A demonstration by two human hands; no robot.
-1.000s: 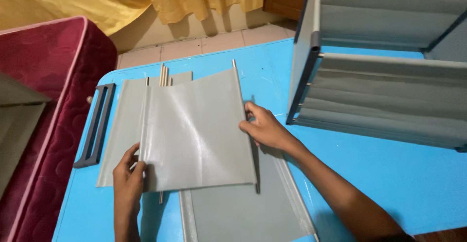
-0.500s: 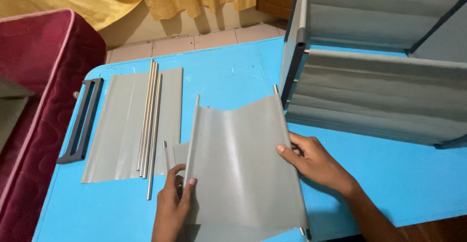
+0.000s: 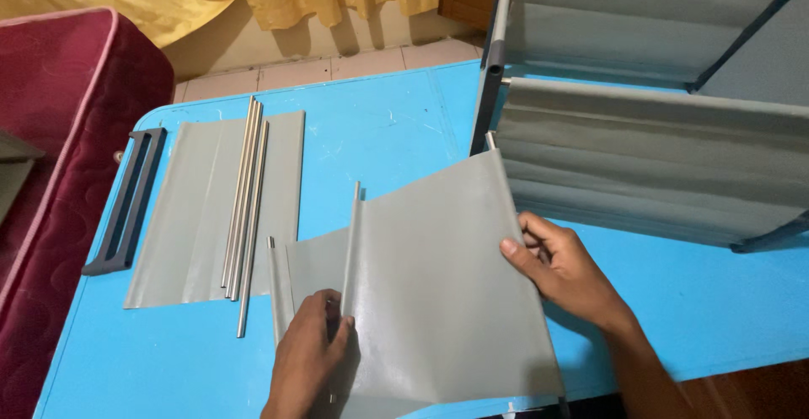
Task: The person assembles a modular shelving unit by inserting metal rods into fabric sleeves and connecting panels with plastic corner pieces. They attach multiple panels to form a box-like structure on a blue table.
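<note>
The blue desk (image 3: 379, 132) has open room in the middle and along the near right side. Its left edge sits next to a red mattress (image 3: 59, 132). Its far right is filled by a big grey cloth shelf frame (image 3: 640, 132).

The left hand (image 3: 308, 356) is closed around the left edge of a grey sheet (image 3: 438, 292), with the fingers curled over a thin metal rod (image 3: 351, 242) that runs along that edge. The right hand (image 3: 565, 271) grips the right edge of the same sheet, thumb on top and fingers tucked under.

The grey sheet is held just above the desk, near the front edge. Its long sides run away from the person and lean a little to the right, so its far corner almost touches the shelf frame. Another grey sheet peeks out under it on the left.

Further left, a flat grey sheet (image 3: 194, 208) lies on the desk with a bundle of metal rods (image 3: 244, 208) on top, pointing away from the person. A dark grey plastic bar (image 3: 126, 204) lies by the left edge.
</note>
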